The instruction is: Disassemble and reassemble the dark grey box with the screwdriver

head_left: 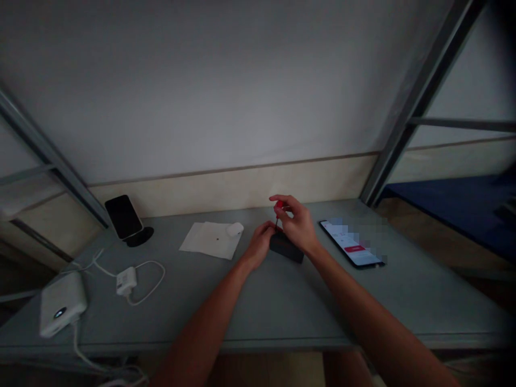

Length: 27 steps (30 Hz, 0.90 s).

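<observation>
A dark, box-shaped object [287, 248] rests on the grey desk; its exact kind does not show. My left hand [258, 244] is closed on its left end, steadying it. Above it, my right hand [297, 221] pinches the red handle of a small screwdriver [279, 205]. The screwdriver stands nearly upright, its thin shaft pointing down to the top of the dark object. Where the tip meets the object is too small to make out.
White paper [205, 240] with a tiny dark speck and a small white item [235, 230] lies left of my hands. A lit phone [351, 244] lies to the right. Further left are a phone on a stand [123, 217], a white adapter [126, 280] with cable and a white power bank [63, 303].
</observation>
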### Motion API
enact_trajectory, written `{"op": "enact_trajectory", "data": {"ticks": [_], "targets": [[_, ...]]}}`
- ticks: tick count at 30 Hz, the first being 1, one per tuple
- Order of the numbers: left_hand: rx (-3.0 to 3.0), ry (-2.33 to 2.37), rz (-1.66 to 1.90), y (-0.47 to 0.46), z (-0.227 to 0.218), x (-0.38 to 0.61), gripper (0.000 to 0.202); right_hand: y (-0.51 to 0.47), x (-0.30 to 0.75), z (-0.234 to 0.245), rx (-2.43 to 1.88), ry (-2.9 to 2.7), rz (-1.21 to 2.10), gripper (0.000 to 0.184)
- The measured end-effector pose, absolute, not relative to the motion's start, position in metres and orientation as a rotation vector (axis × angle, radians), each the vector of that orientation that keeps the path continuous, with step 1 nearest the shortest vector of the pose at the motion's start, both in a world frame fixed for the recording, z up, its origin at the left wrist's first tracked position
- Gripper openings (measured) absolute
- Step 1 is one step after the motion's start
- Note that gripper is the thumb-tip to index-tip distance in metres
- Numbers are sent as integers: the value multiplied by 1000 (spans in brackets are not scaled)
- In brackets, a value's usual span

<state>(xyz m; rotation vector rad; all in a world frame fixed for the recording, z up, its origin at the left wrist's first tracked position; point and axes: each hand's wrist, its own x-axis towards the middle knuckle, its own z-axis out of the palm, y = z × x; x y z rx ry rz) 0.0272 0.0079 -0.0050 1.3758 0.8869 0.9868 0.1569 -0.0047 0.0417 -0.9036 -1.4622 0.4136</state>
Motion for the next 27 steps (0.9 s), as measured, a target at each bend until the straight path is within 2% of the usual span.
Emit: {"op": "enact_trajectory", "data": {"ticks": [5, 20, 24, 27], "targets": [[1405, 882, 999, 7, -6, 27, 15, -2, 159, 38, -866, -1454, 518, 31], [1601, 838, 1071, 13, 0, 27, 15, -4, 159, 40, -921, -1309, 430, 26], [1812, 847, 1086, 28, 12, 7, 20, -2, 159, 38, -928, -1244, 400, 25], [2205, 1030, 1047, 42, 27, -30, 18, 1, 158, 36, -933, -1235, 416, 26]]}}
